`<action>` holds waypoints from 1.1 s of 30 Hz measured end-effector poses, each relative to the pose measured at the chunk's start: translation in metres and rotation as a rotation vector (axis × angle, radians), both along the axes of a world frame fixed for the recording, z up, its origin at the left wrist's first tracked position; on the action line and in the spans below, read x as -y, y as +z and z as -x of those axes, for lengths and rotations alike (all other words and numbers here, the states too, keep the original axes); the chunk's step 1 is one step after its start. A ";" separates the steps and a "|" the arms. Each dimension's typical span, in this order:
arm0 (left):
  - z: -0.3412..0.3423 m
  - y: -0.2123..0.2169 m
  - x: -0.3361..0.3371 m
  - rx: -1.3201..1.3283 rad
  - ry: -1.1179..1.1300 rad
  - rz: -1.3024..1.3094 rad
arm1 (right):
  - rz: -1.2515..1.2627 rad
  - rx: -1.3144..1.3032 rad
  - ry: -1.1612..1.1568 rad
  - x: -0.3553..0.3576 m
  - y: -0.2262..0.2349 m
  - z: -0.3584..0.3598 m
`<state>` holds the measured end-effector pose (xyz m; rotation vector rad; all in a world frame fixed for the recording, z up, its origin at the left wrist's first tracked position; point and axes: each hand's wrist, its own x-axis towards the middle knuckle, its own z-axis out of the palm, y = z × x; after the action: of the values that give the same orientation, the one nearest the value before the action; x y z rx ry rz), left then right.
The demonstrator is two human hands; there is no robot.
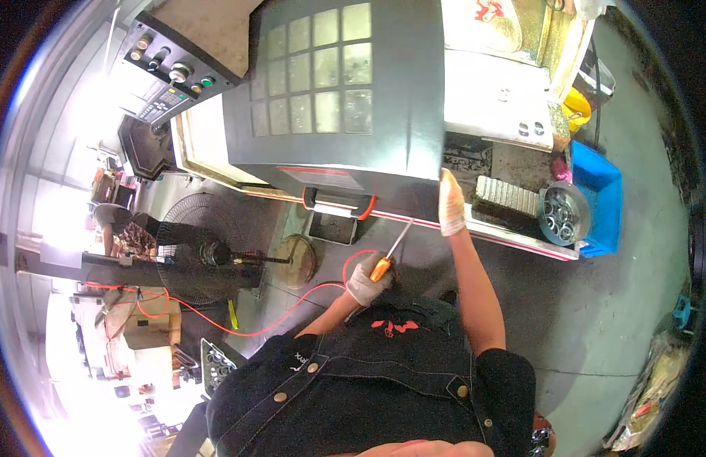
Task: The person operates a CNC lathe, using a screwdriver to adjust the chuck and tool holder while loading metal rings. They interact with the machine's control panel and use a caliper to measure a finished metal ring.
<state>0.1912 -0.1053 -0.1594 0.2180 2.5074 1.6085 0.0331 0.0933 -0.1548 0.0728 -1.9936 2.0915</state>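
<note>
The left hand (370,280) is gripping one orange-handled tool (381,268), fingers wrapped round it. The right hand (452,204), its closure unclear, is touching one machine door (406,99); one metal bowl (545,222) is sitting to its right.

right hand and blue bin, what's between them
From the right hand, a row of pale blocks, then a metal bowl of rings, in the head view.
</note>
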 end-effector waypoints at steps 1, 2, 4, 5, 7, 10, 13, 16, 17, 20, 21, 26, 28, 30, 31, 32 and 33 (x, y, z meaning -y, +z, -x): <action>0.001 0.001 -0.006 -0.003 -0.022 0.019 | 0.090 0.046 -0.036 -0.007 0.006 -0.006; 0.005 -0.003 -0.013 -0.027 -0.075 0.099 | 0.143 0.085 -0.106 -0.015 0.007 -0.009; 0.007 0.009 -0.029 -0.066 -0.155 0.165 | 0.144 0.115 -0.219 -0.033 -0.009 -0.007; 0.010 0.020 -0.038 -0.089 -0.201 0.200 | 0.087 0.101 -0.270 -0.045 -0.027 -0.004; 0.016 0.028 -0.050 -0.036 -0.282 0.185 | 0.137 0.056 -0.213 -0.064 -0.038 -0.004; 0.028 0.021 -0.059 -0.150 -0.413 0.103 | 0.136 0.175 -0.291 -0.064 -0.007 -0.013; 0.046 0.021 -0.062 -0.180 -0.504 0.035 | 0.014 0.158 -0.429 -0.054 -0.017 -0.005; 0.061 0.020 -0.049 -0.138 -0.523 -0.013 | -0.015 0.213 -0.405 -0.050 -0.039 0.001; 0.067 0.023 -0.041 -0.129 -0.511 -0.021 | -0.052 0.198 -0.418 -0.047 -0.044 0.002; 0.078 0.015 -0.017 -0.076 -0.568 -0.020 | -0.324 0.048 -0.478 -0.050 -0.033 -0.003; 0.082 0.011 -0.008 -0.027 -0.552 -0.029 | -0.558 -0.080 -0.544 -0.049 -0.030 -0.006; 0.081 0.004 0.023 0.093 -0.580 -0.025 | 0.143 0.189 -0.516 -0.020 -0.017 -0.055; 0.079 -0.026 0.030 0.108 -0.654 0.086 | 0.423 0.132 -0.411 0.002 -0.025 -0.091; 0.080 -0.036 0.032 0.133 -0.820 0.210 | 0.728 0.115 -0.363 0.026 -0.028 -0.147; 0.077 -0.039 0.031 0.160 -0.958 0.271 | 0.841 0.140 -0.351 0.038 -0.030 -0.174; 0.072 -0.042 0.029 0.178 -1.080 0.328 | 0.949 0.158 -0.320 0.050 -0.030 -0.199; 0.068 -0.044 0.026 0.182 -1.207 0.388 | 0.901 0.161 -0.435 0.064 -0.037 -0.219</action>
<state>0.1229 -0.1314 -0.2031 1.1632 1.7838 0.5977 0.2525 0.0295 -0.1918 -0.6376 -0.8408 2.4895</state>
